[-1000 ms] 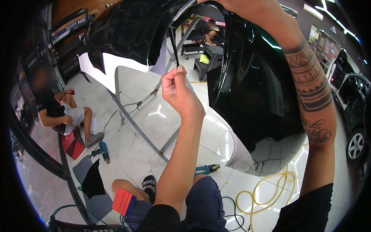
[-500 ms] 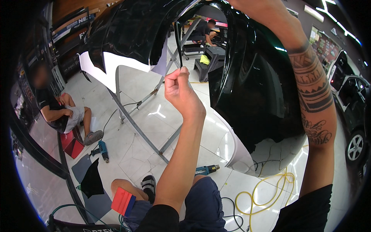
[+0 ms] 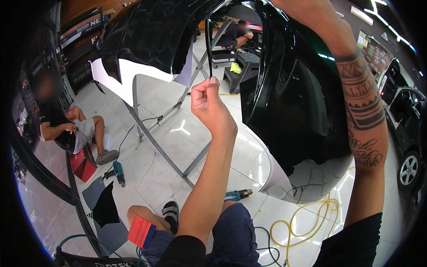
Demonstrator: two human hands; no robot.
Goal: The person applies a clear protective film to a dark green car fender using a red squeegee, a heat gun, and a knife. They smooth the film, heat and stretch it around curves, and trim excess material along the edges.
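A glossy black car body panel [image 3: 293, 102], curved like a bumper with an arched opening, stands in front of me. White patches [image 3: 126, 82] show along its lower left edge. My left hand [image 3: 208, 104] is closed in a pinch on the lower end of a thin black strip [image 3: 209, 49]. The strip runs nearly straight up from my fingers to the arch's upper edge. At the top of the view my right hand [image 3: 307, 18] reaches over the panel near the arch; its fingers are cut off by the frame's edge.
A grey metal stand [image 3: 155, 138] is below the panel. Heat guns [image 3: 118, 173] lie on the floor, one [image 3: 238, 195] by my knee. A yellow hose [image 3: 289, 231] coils at lower right. Red squeegees [image 3: 141, 231] are at my thigh. A person [image 3: 66, 124] sits at left, another [image 3: 242, 33] farther back.
The upper part of the black strip has shifted right and hangs straighter. My left hand has barely moved; my right hand has slid slightly right. The seated person at left has moved their arms.
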